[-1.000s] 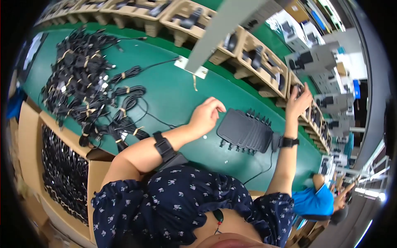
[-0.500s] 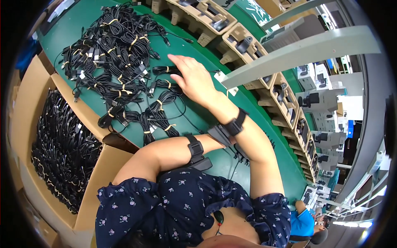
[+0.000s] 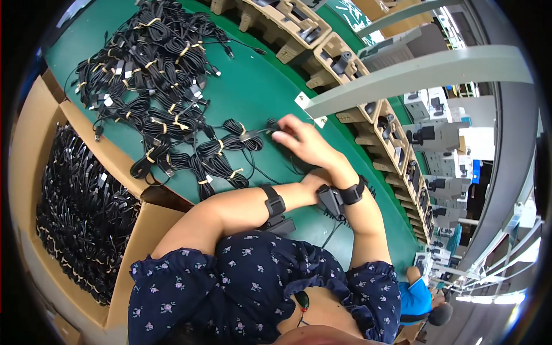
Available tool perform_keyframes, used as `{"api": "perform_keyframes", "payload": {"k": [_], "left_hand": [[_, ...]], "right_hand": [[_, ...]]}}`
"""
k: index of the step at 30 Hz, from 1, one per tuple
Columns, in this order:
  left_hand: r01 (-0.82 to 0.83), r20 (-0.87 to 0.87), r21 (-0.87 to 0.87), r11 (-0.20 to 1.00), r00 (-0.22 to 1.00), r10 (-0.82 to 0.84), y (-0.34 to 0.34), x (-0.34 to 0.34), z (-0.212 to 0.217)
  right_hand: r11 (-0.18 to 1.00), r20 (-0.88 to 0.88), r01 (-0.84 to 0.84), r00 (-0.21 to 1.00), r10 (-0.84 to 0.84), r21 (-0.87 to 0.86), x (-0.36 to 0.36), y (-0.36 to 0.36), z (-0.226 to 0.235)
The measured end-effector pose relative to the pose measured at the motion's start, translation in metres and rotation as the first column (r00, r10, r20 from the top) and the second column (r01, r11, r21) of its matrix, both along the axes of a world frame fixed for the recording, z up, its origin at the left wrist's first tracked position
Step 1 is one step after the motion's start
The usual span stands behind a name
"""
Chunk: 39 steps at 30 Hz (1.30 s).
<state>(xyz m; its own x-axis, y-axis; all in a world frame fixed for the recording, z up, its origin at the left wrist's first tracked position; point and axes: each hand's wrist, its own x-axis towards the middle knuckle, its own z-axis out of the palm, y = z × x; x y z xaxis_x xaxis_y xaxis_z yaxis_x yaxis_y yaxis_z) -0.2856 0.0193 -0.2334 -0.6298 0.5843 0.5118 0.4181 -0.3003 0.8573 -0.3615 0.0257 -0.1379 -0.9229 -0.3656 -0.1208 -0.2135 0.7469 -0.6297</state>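
A green table crosses the frame, black cables heaped at upper left. At centre, the right hand's grip pinches a black cable bundle; I cannot tell the half-hidden left hand's grip. Brown trays line the upper right; a person in blue is at lower right.

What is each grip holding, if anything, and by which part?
The right grip pinches a thin, flexible black cable, apparently by its bunched part. The left grip is mostly hidden; its hold cannot be told.
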Motion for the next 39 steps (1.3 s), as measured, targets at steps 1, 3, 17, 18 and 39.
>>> {"api": "perform_keyframes", "payload": {"k": [1, 3, 17, 18, 39], "left_hand": [[0.074, 0.061, -0.197, 0.978, 0.996, -0.063, -0.001, -0.002, 0.003], [0.132, 0.227, -0.361, 0.923, 0.973, -0.050, 0.000, -0.004, 0.009], [0.414, 0.719, 0.541, 0.731, 0.223, -0.659, -0.026, -0.030, 0.042], [0.421, 0.721, 0.539, 0.730, 0.218, -0.658, -0.025, -0.027, 0.044], [0.371, 0.729, 0.149, 0.917, 0.585, -0.355, -0.020, -0.019, 0.034]], "right_hand": [[0.949, 0.162, 0.173, 0.978, -0.133, -0.263, 0.006, 0.009, -0.003], [0.810, 0.181, 0.298, 0.954, -0.238, -0.505, 0.020, 0.035, 0.004], [0.342, 0.126, 0.680, 0.539, -0.833, -0.649, 0.135, 0.119, 0.028], [0.334, 0.128, 0.683, 0.532, -0.837, -0.650, 0.137, 0.123, 0.027], [0.728, -0.310, 0.685, 0.693, -0.651, 0.002, 0.155, 0.129, 0.011]]}}
